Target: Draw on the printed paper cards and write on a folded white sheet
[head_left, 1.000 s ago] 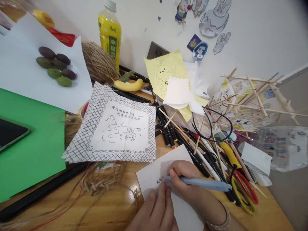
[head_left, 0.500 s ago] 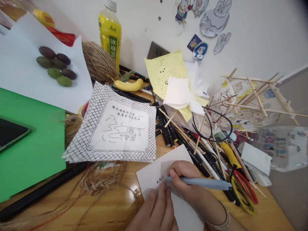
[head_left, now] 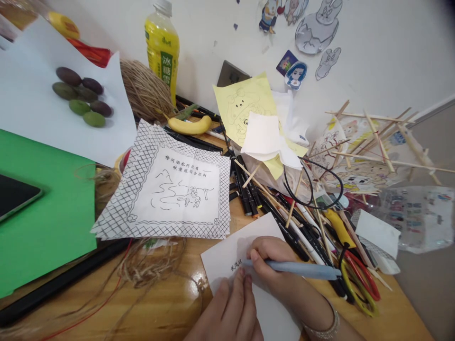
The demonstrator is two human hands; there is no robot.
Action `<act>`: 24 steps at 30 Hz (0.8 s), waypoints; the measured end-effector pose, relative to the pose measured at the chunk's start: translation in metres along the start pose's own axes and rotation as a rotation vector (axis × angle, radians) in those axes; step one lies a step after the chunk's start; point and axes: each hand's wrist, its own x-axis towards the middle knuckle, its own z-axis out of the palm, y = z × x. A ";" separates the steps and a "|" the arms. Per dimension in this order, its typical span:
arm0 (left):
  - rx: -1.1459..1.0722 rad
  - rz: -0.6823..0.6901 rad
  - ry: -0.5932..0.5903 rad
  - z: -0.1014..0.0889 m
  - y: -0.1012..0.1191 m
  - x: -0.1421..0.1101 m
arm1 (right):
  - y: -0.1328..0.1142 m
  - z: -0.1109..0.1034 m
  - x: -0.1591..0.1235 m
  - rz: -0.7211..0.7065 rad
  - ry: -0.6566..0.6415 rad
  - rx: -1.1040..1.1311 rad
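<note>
A light blue pen (head_left: 302, 269) is gripped in my right hand (head_left: 272, 258), its tip on a white sheet of paper (head_left: 256, 232). Small black handwritten characters (head_left: 236, 265) stand just beside the tip. My left hand (head_left: 231, 310) lies flat on the same sheet with its fingers stretched out, the fingertips right below the writing. To the left of the sheet lies a stack of drawn papers (head_left: 181, 189) with a cross-hatched border, two lines of writing and a line drawing on top.
Several pens (head_left: 249, 199) and wooden sticks (head_left: 291, 208) are heaped behind the sheet, with scissors (head_left: 362, 284) at the right. A yellow drink bottle (head_left: 162, 52), a toy-like banana (head_left: 190, 125), a twine ball (head_left: 145, 92), green paper (head_left: 46, 218) and loose twine (head_left: 149, 265) surround the stack.
The last character beside the pen tip has gained a little more ink. Both hands stay in nearly the same place.
</note>
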 end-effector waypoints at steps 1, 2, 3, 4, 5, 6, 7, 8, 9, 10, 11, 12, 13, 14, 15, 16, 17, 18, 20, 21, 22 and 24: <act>0.000 0.002 -0.002 0.000 0.000 0.000 | 0.000 0.000 0.000 -0.003 0.003 -0.002; -0.002 0.004 -0.006 0.000 0.000 0.000 | 0.000 -0.001 0.000 -0.006 0.005 -0.003; -0.005 0.005 -0.006 0.000 0.000 0.000 | 0.000 -0.001 0.000 -0.009 0.005 -0.003; -0.009 0.006 -0.005 0.000 0.000 0.000 | 0.000 -0.001 -0.001 -0.006 0.005 -0.006; -0.012 0.008 -0.006 0.000 0.000 -0.001 | 0.000 -0.002 -0.001 -0.001 0.002 -0.010; -0.014 0.011 -0.006 0.000 -0.001 -0.001 | 0.000 -0.002 -0.002 0.007 -0.003 -0.017; -0.014 0.012 -0.007 0.000 -0.001 -0.001 | 0.000 -0.002 -0.002 0.013 -0.004 -0.023; -0.014 0.013 -0.006 0.000 -0.001 -0.001 | 0.001 -0.002 -0.002 0.019 -0.007 -0.029; -0.014 0.011 -0.006 0.000 -0.001 -0.001 | 0.001 -0.001 -0.003 0.022 -0.008 -0.032; -0.013 0.010 -0.006 0.000 -0.001 -0.001 | 0.001 -0.001 -0.003 0.023 -0.013 -0.031; -0.012 0.008 -0.003 0.000 0.000 -0.001 | 0.001 -0.001 -0.003 0.021 -0.019 -0.027; -0.010 0.006 -0.001 0.000 0.000 -0.001 | 0.001 -0.001 -0.004 0.020 -0.026 -0.022; -0.008 0.005 0.002 0.000 0.000 -0.001 | 0.001 -0.001 -0.004 0.019 -0.031 -0.019; -0.007 0.007 -0.001 0.000 0.000 -0.001 | 0.001 -0.001 -0.003 0.018 -0.033 -0.019; -0.009 0.009 -0.003 0.000 0.000 -0.001 | 0.000 -0.001 -0.003 0.016 -0.034 -0.019; -0.011 0.008 -0.007 -0.001 0.000 -0.001 | 0.000 -0.002 -0.003 0.017 -0.035 -0.022; -0.015 0.005 -0.010 -0.001 0.001 -0.001 | 0.000 -0.002 -0.003 0.018 -0.035 -0.026; -0.019 0.003 -0.013 -0.001 0.001 -0.001 | -0.001 -0.002 -0.002 0.016 -0.036 -0.028; -0.026 -0.007 -0.008 -0.001 0.001 -0.001 | -0.001 -0.002 -0.002 0.011 -0.039 -0.034; -0.028 -0.010 -0.002 -0.001 0.001 -0.001 | -0.001 -0.002 -0.002 0.010 -0.037 -0.040; -0.029 -0.010 -0.001 -0.001 0.001 -0.001 | -0.001 -0.002 -0.002 0.012 -0.038 -0.047; -0.027 -0.002 -0.006 -0.001 0.001 -0.001 | -0.001 -0.002 -0.002 0.017 -0.047 -0.053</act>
